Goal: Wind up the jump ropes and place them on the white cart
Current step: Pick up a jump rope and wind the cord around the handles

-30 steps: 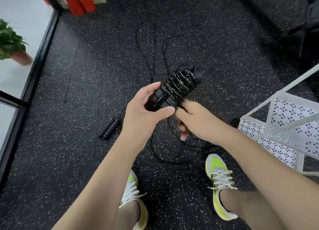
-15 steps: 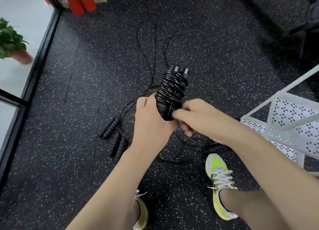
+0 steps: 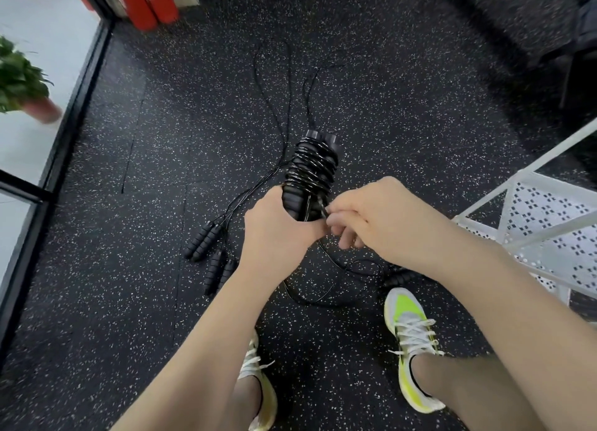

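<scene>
My left hand (image 3: 277, 233) grips the lower end of a pair of black jump rope handles (image 3: 310, 172) held upright, with black cord wound round them in several turns. My right hand (image 3: 371, 220) pinches the loose cord right beside the handles' lower end. From there the cord hangs down into a loop on the floor (image 3: 326, 288). Two more pairs of black handles (image 3: 210, 252) lie on the floor to the left, their cords (image 3: 274, 84) running away from me. The white cart (image 3: 533, 223) stands at the right, its perforated shelf just beyond my right forearm.
The floor is black speckled rubber. My two feet in white and yellow shoes (image 3: 410, 343) stand below the hands. Another black handle (image 3: 395, 280) lies by my right shoe. A potted plant (image 3: 22, 84) sits behind a glass wall at left. Red posts (image 3: 145, 0) stand at the back.
The handle bundle has swung from tilted right to upright. My left hand moved down round its lower end, and my right hand went from under the bundle to pinching the cord beside it.
</scene>
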Motion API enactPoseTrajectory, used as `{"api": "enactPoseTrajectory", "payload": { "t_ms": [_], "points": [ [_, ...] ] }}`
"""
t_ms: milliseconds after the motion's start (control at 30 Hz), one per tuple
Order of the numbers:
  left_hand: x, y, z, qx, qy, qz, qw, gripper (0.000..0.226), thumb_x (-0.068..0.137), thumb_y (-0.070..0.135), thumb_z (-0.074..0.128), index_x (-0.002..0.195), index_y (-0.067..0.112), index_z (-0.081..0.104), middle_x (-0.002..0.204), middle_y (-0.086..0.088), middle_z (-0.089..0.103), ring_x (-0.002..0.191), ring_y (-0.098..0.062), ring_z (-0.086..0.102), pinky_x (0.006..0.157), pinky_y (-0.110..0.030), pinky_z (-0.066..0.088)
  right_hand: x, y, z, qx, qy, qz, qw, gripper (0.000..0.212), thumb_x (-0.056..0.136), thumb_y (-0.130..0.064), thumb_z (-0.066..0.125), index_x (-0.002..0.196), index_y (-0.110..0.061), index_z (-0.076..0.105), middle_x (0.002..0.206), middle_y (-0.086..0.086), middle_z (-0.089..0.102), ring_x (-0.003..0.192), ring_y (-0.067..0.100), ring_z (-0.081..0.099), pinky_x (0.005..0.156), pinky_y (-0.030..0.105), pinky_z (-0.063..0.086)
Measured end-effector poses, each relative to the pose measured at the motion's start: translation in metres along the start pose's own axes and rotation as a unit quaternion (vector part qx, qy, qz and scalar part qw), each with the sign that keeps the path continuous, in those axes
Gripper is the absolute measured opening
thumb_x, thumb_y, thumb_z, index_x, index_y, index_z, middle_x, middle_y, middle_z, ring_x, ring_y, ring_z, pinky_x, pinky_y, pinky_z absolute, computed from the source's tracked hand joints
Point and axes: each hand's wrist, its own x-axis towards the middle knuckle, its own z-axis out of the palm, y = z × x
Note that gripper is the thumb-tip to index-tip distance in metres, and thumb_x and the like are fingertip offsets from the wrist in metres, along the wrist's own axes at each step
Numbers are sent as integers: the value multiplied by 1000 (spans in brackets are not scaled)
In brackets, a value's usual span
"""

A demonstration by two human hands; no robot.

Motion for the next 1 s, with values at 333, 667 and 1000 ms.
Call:
{"api": "enactPoseTrajectory", "payload": {
  "t_ms": [333, 667, 1000],
  "points": [
    [-2, 5, 4, -40, 4, -18, 999, 41, 67, 33, 88, 96, 30, 59, 86, 11, 70, 74, -5, 63, 54, -14, 40, 2, 2, 5, 131, 172, 22, 976, 35, 73, -20, 89, 89, -24, 58, 82, -8, 66, 72, 7, 64, 69, 21, 52],
    [-1, -1, -1, -58, 28, -4, 998, 37, 69, 27, 89, 87, 32, 57, 80, 13, 68, 68, -1, 59, 55, -11, 38, 7, 11, 27, 71, 267, -137, 951, 20, 86, -6, 79, 105, -11, 80, 98, 2, 70, 83, 1, 61, 80, 6, 44],
    [-2, 1, -2, -38, 8, -4, 999, 38, 73, 27, 87, 95, 26, 57, 82, 14, 67, 76, 1, 60, 59, -5, 40, 7, 1, 32, 104, 324, -48, 939, 8, 81, -13, 82, 88, -16, 82, 88, -6, 76, 88, 6, 66, 81, 14, 49]
  ]
}}
